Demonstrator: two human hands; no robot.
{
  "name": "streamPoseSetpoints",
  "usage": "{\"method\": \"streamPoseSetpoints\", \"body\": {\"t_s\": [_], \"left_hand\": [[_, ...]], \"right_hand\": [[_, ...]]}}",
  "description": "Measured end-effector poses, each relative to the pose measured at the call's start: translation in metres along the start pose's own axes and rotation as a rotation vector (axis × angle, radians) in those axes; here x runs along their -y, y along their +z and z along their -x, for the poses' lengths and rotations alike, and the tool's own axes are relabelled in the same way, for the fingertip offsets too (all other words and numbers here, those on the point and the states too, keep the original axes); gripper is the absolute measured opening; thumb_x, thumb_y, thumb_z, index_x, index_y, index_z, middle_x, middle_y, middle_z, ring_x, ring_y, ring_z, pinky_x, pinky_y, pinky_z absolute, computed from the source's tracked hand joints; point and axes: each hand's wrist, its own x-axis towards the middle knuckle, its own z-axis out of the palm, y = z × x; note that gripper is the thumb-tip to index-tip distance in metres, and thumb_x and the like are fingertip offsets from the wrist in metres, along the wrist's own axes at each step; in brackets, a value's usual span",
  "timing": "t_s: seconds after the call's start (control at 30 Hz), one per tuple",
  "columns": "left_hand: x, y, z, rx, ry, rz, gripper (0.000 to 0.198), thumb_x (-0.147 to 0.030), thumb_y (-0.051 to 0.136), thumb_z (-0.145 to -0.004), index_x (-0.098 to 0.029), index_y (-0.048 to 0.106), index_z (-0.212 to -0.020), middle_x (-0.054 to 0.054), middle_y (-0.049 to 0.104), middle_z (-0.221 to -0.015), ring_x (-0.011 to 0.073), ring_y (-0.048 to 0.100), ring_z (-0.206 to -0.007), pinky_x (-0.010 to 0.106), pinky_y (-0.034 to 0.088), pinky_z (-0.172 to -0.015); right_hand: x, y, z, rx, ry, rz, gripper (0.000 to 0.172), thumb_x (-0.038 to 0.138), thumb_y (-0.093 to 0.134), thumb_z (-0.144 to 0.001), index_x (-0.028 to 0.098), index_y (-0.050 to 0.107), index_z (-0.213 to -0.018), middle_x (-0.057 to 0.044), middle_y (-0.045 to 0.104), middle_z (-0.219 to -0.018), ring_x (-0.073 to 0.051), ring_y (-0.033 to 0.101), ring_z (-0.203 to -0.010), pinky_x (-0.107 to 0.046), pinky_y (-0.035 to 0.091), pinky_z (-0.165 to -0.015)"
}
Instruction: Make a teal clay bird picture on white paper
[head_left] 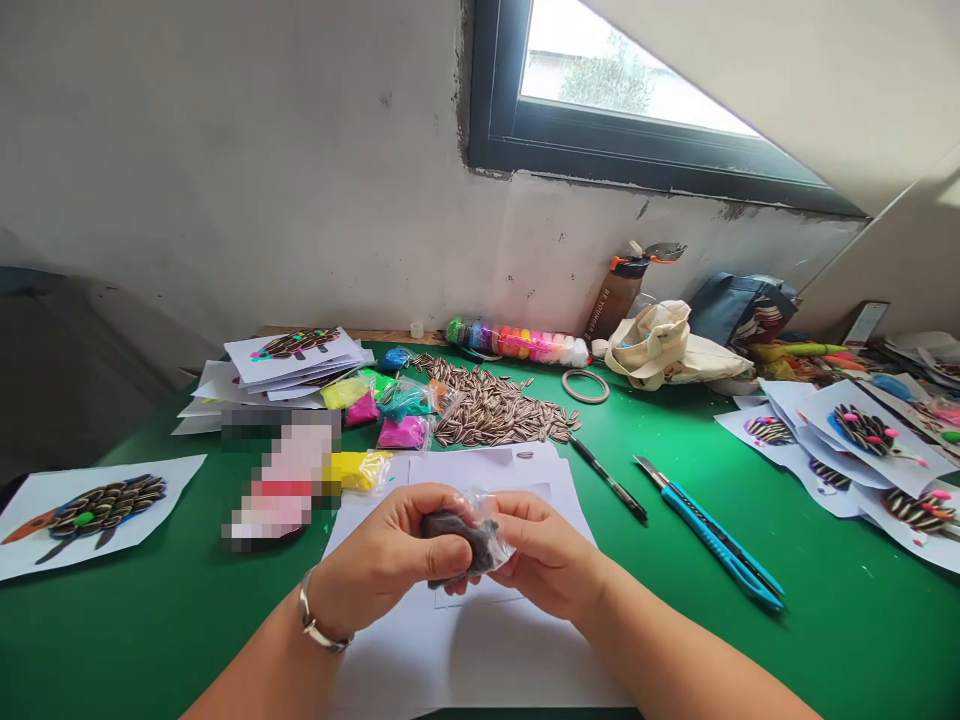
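My left hand (382,560) and my right hand (547,555) together pinch a lump of dark modelling clay (454,535) inside a clear plastic bag (495,530). The left thumb presses on the lump's near side. Both hands are held just above a stack of white paper (480,660), and part of the lump is hidden by my fingers. A silver bangle (319,620) circles my left wrist. Small bags of yellow clay (356,470) and pink clay (401,432) lie beyond my hands.
The green tabletop (150,640) holds a heap of striped sunflower seeds (491,408), a black pen (607,480) and a blue utility knife (709,530). Seed-and-clay pictures on paper (862,430) lie to both sides. A pixelated patch (281,480) covers part of the table.
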Motion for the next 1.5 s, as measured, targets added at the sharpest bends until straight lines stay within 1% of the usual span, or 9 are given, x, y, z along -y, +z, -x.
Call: {"method": "streamPoseSetpoints", "body": {"t_s": [0.1,0.23,0.4,0.57,0.77,0.93,1.07,1.23,1.5], "left_hand": [[-0.001,-0.002,-0.002,-0.031,-0.015,-0.063,0.026,-0.034,0.079,-0.072,-0.017,0.064,-0.085,0.001,0.063,-0.068,0.0114,0.055,-0.058,0.023,0.043,-0.054],[-0.003,0.000,-0.002,-0.066,-0.013,-0.123,0.027,-0.040,0.073,-0.077,-0.016,0.063,-0.085,0.001,0.060,-0.069,0.0109,0.054,-0.059,0.023,0.042,-0.055],[-0.004,0.003,-0.003,-0.114,-0.059,-0.230,0.025,-0.038,0.069,-0.081,-0.015,0.062,-0.084,0.000,0.058,-0.071,0.0106,0.054,-0.061,0.023,0.043,-0.058],[-0.004,0.002,-0.006,-0.158,-0.050,-0.261,0.024,-0.037,0.069,-0.081,-0.014,0.063,-0.083,-0.001,0.056,-0.071,0.0108,0.053,-0.062,0.024,0.043,-0.059],[-0.008,0.005,-0.006,-0.196,-0.042,-0.287,0.025,-0.038,0.069,-0.080,-0.014,0.063,-0.083,0.000,0.057,-0.071,0.0105,0.052,-0.061,0.024,0.041,-0.058],[-0.007,0.009,-0.006,-0.215,-0.037,-0.282,0.026,-0.040,0.069,-0.079,-0.014,0.064,-0.083,-0.001,0.057,-0.070,0.0103,0.053,-0.060,0.024,0.042,-0.057],[-0.004,0.010,-0.008,-0.215,-0.050,-0.278,0.029,-0.041,0.071,-0.077,-0.014,0.064,-0.081,-0.001,0.057,-0.065,0.0097,0.051,-0.056,0.022,0.038,-0.053],[0.000,0.010,-0.009,-0.214,-0.100,-0.260,0.033,-0.045,0.071,-0.076,-0.013,0.064,-0.079,0.000,0.057,-0.061,0.0101,0.049,-0.054,0.023,0.037,-0.053],[0.001,0.010,-0.010,-0.223,-0.162,-0.216,0.037,-0.048,0.072,-0.072,-0.013,0.063,-0.081,0.000,0.056,-0.063,0.0114,0.051,-0.056,0.024,0.032,-0.054]], "right_hand": [[0.003,-0.005,-0.002,-0.116,-0.041,0.200,0.035,0.045,0.073,-0.073,0.015,0.059,-0.062,0.003,0.050,-0.053,-0.009,0.043,-0.051,-0.023,0.030,-0.052],[0.011,-0.008,0.000,-0.202,-0.108,0.312,0.033,0.044,0.075,-0.071,0.016,0.060,-0.066,0.003,0.052,-0.057,-0.010,0.046,-0.054,-0.023,0.034,-0.053],[0.020,-0.003,0.003,-0.198,-0.212,0.220,0.030,0.035,0.082,-0.066,0.019,0.061,-0.079,0.003,0.059,-0.071,-0.010,0.051,-0.063,-0.024,0.040,-0.058],[0.022,-0.004,0.005,-0.162,-0.156,0.337,0.020,0.034,0.071,-0.078,0.018,0.072,-0.091,-0.003,0.066,-0.081,-0.014,0.057,-0.072,-0.029,0.044,-0.067],[0.029,-0.006,0.009,-0.042,-0.139,0.467,0.025,0.025,0.060,-0.085,0.023,0.073,-0.107,-0.003,0.068,-0.094,-0.016,0.058,-0.084,-0.028,0.044,-0.071],[0.037,-0.002,0.011,0.117,-0.182,0.458,0.027,0.035,0.063,-0.085,0.020,0.071,-0.105,-0.005,0.068,-0.089,-0.019,0.061,-0.083,-0.037,0.045,-0.083],[0.034,-0.005,0.013,0.001,-0.195,0.677,0.019,0.027,0.069,-0.080,0.021,0.067,-0.099,-0.002,0.065,-0.086,-0.015,0.055,-0.078,-0.031,0.045,-0.076],[0.032,-0.008,0.013,-0.027,-0.217,0.918,0.013,0.017,0.069,-0.077,0.020,0.062,-0.087,0.001,0.061,-0.083,-0.013,0.052,-0.077,-0.026,0.044,-0.071],[0.031,-0.006,0.013,-0.066,-0.195,1.055,0.003,0.018,0.061,-0.084,0.020,0.061,-0.083,0.001,0.063,-0.083,-0.013,0.053,-0.076,-0.025,0.042,-0.070]]}}
